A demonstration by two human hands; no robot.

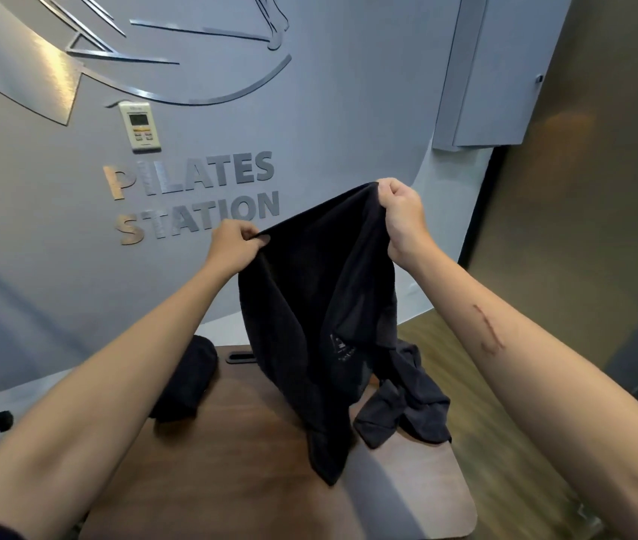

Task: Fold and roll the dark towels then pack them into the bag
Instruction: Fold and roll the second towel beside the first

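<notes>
A dark towel [309, 305] hangs in the air above a brown wooden box top [231, 461]. My left hand [233, 245] pinches its upper left edge. My right hand [403, 220] grips the upper right corner, a little higher. The towel's lower end drapes down onto the wood. A second dark towel [407, 403] lies crumpled on the wood behind and to the right of it. A dark rolled bundle [188, 380] rests at the left edge of the wood. No bag is identifiable in view.
A grey wall [329, 130] with metal lettering and a white wall controller [140, 126] stands close ahead. A slot handle [241, 357] is cut into the wood's far end. Wooden flooring [504, 442] runs on the right. A grey cabinet [496, 72] hangs at the upper right.
</notes>
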